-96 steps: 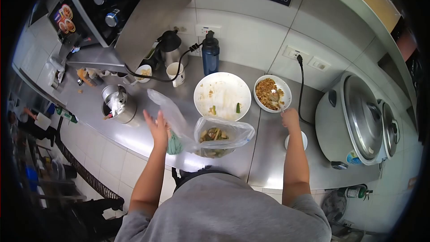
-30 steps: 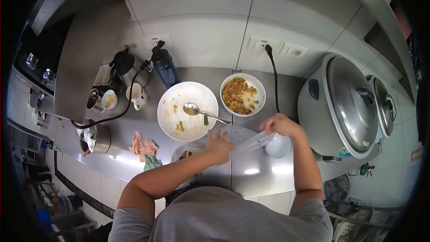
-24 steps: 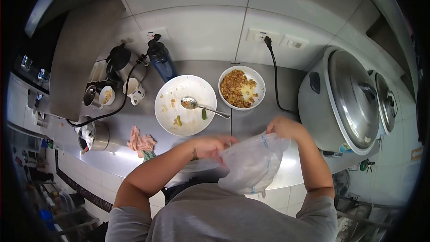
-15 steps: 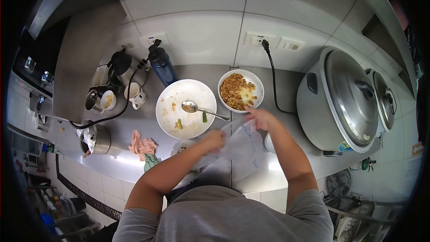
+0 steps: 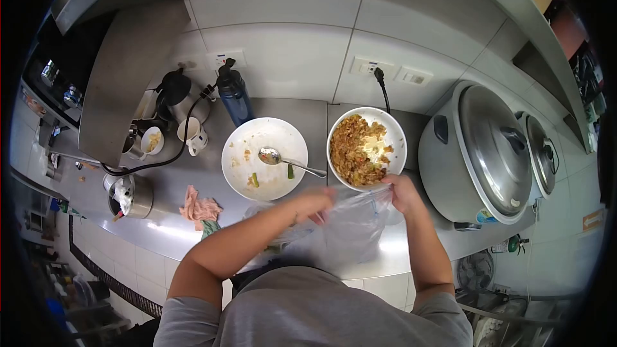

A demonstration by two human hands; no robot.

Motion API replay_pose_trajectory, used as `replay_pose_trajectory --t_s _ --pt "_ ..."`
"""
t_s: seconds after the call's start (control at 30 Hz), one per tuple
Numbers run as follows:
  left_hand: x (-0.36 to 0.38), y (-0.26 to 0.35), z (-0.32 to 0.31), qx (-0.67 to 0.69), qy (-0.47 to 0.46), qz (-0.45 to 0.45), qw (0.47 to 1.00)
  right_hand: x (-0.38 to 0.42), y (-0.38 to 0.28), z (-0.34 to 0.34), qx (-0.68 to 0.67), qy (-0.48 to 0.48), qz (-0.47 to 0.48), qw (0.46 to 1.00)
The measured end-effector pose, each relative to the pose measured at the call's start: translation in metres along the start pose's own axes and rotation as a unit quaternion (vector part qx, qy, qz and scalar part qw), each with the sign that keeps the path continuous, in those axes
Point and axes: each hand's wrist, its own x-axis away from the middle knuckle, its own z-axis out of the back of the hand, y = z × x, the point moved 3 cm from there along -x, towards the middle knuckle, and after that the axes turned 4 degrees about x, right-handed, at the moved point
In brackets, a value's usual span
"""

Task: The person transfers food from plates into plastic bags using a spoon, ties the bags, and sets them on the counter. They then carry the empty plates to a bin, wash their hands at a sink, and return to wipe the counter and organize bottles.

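both hands gripped a clear plastic bag (image 5: 350, 234): left hand (image 5: 319, 202) on its left rim, right hand (image 5: 403, 193) also holding the fried-rice bowl (image 5: 366, 148).

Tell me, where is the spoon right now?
In the head view, the spoon lies on the nearly empty white plate, left of the bowl of fried rice and in front of the blue bottle; neither hand touches it.

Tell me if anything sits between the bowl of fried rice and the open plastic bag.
Nothing visible does. The bowl of fried rice sits right at the mouth of the plastic bag, which the left hand and right hand hold open just below its near rim. The spoon lies apart on the plate.
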Motion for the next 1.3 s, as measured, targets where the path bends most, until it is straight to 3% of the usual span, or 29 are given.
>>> replay_pose_trajectory --t_s 0.1,0.17,0.33,0.43,0.53,0.63,0.7,0.77,0.83,0.87,0.97,1.0,1.1,1.13,1.17,1.3 --pt "0.013 0.035 0.023 -0.046 0.037 -0.055 0.997 0.043 -0.033 -0.007 0.107 0.009 0.016 0.994" --pt "0.018 0.046 0.029 -0.037 0.038 -0.068 0.996 0.058 -0.042 -0.018 0.196 0.038 0.074 0.977" --pt "0.038 0.027 0.041 -0.029 0.052 -0.04 0.997 0.071 -0.039 -0.042 0.447 0.091 0.18 0.872" --pt "0.065 0.028 0.044 0.034 0.052 -0.087 0.994 0.075 -0.037 -0.055 0.515 0.116 0.304 0.793" --pt "0.1 0.02 0.027 0.085 0.055 -0.115 0.988 0.101 -0.05 -0.076 0.522 0.114 0.391 0.749" --pt "0.131 0.01 0.009 0.083 0.084 -0.121 0.986 0.113 -0.053 -0.086 0.477 0.105 0.363 0.793" --pt "0.146 0.021 0.006 0.067 0.108 -0.17 0.977 0.123 -0.053 -0.088 0.49 0.094 0.421 0.757" --pt "0.15 -0.001 0.004 -0.015 0.16 -0.155 0.975 0.12 -0.043 -0.093 0.487 0.082 0.405 0.77" --pt "0.154 0.009 0.012 -0.138 0.198 -0.241 0.94 0.124 -0.048 -0.096 0.475 0.078 0.437 0.76" --pt "0.146 -0.001 0.017 -0.099 0.181 -0.264 0.942 0.127 -0.046 -0.098 0.469 0.073 0.445 0.76" --pt "0.16 0.0 0.011 -0.024 0.166 -0.293 0.941 0.117 -0.05 -0.099 0.472 0.052 0.338 0.813" --pt "0.162 -0.001 0.01 -0.019 0.164 -0.368 0.915 0.111 -0.05 -0.1 0.461 0.028 0.347 0.816" --pt "0.171 -0.01 0.005 0.022 0.195 -0.466 0.863 0.096 -0.052 -0.114 0.464 0.016 0.39 0.795" --pt "0.169 -0.023 0.013 0.052 0.232 -0.492 0.838 0.099 -0.062 -0.13 0.45 -0.063 0.335 0.826" --pt "0.162 -0.043 0.025 0.082 0.267 -0.515 0.81 0.094 -0.062 -0.144 0.456 -0.083 0.34 0.818" --pt "0.183 -0.079 0.062 0.307 0.336 -0.526 0.718 0.061 -0.045 -0.2 0.465 -0.16 0.382 0.782"
